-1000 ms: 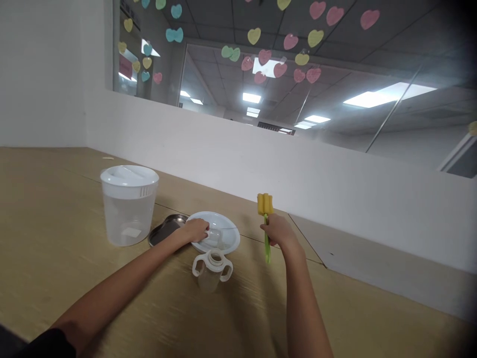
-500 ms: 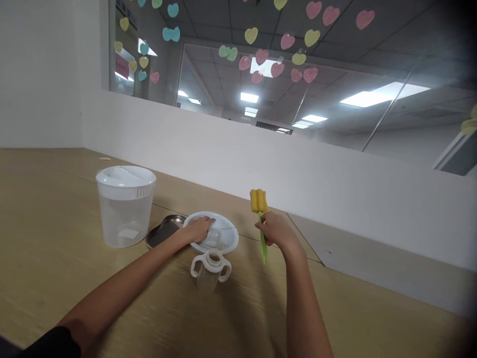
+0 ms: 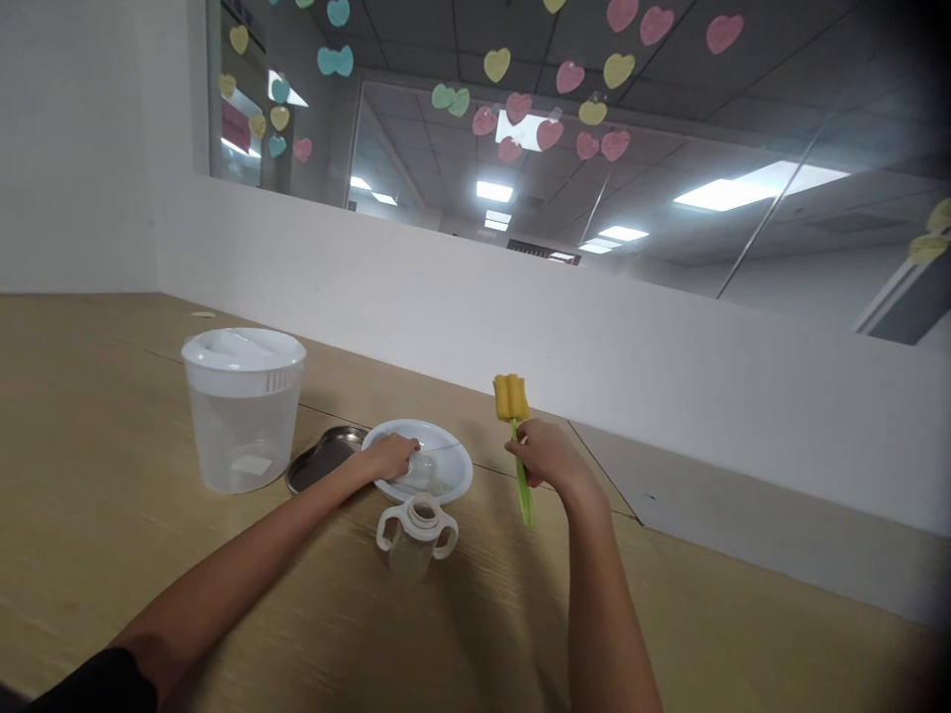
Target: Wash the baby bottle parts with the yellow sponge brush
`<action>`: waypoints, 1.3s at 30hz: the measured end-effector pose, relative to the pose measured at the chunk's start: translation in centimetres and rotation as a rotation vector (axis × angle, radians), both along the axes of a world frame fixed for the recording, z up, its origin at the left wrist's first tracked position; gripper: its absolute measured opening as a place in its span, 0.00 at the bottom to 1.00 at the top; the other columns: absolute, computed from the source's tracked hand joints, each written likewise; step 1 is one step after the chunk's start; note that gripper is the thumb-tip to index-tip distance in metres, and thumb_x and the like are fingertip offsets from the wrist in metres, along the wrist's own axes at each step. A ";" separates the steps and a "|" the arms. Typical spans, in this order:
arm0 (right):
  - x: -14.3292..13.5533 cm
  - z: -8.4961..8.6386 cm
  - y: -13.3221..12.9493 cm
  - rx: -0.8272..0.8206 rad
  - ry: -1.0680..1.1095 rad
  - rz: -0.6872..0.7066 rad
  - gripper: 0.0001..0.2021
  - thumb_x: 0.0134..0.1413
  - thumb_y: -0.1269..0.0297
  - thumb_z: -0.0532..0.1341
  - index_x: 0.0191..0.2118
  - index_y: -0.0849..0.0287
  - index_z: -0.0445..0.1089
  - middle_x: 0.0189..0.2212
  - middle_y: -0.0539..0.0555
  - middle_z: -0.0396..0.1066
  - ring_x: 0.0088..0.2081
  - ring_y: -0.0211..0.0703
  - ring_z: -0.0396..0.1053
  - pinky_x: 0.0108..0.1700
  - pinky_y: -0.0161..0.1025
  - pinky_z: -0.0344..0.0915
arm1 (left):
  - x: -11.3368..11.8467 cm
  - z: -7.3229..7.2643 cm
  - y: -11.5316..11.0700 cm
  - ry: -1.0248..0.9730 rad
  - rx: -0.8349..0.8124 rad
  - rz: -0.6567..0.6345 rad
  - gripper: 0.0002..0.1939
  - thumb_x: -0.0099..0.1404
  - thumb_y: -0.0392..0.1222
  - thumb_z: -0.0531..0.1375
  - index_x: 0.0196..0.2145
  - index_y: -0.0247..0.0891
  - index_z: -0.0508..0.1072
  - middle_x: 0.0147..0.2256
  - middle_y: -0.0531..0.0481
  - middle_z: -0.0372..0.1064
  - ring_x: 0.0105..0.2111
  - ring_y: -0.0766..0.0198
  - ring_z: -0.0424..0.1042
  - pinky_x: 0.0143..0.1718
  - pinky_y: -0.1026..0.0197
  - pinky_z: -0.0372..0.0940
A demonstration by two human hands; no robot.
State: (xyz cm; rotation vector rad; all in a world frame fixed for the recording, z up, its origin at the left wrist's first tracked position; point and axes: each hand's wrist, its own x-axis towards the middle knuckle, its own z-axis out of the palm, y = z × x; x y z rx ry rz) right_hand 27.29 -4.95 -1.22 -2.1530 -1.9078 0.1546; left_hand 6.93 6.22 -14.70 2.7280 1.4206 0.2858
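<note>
My right hand (image 3: 548, 456) is closed around the green handle of a sponge brush (image 3: 512, 398), whose yellow head points up. Over the left part of a white plate (image 3: 455, 453), my left hand (image 3: 390, 458) has its fingers drawn together at a clear, cup-like piece (image 3: 425, 471) lying in the plate. Whether the fingers grip that piece is too small to tell. Just in front of the plate stands a translucent bottle (image 3: 411, 553) with two white handles and an open top.
A large clear bucket with a white lid (image 3: 244, 416) stands at the left. Between it and the plate lies a metal tray (image 3: 323, 458), partly behind my left forearm. A white wall (image 3: 416, 297) with a window above it borders the table's far side.
The fingers of my left hand have drawn in from being stretched across the plate. My right hand holds the brush much as before. The view has shifted slightly.
</note>
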 end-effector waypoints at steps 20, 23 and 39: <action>0.0 0.2 -0.2 0.005 0.011 0.003 0.05 0.53 0.68 0.55 0.31 0.65 0.64 0.17 0.51 0.66 0.14 0.35 0.64 0.18 0.30 0.57 | 1.8 2.3 -2.7 -0.172 0.116 -0.281 0.21 0.60 0.29 0.47 0.48 0.40 0.68 0.48 0.48 0.66 0.48 0.62 0.64 0.51 0.61 0.56; -0.1 0.2 -0.4 0.004 0.014 0.013 0.05 0.53 0.68 0.54 0.31 0.64 0.64 0.17 0.51 0.66 0.14 0.35 0.64 0.18 0.30 0.57 | 2.4 2.3 -3.4 -0.159 0.054 -0.411 0.15 0.61 0.35 0.50 0.43 0.39 0.73 0.44 0.46 0.69 0.45 0.58 0.66 0.49 0.59 0.57; 0.2 0.1 -0.2 0.007 0.028 0.044 0.05 0.53 0.68 0.54 0.30 0.64 0.63 0.18 0.51 0.67 0.14 0.35 0.64 0.18 0.30 0.57 | 0.8 2.7 -2.8 -0.043 -0.152 -0.334 0.19 0.54 0.46 0.59 0.44 0.42 0.72 0.45 0.46 0.69 0.45 0.56 0.67 0.45 0.61 0.59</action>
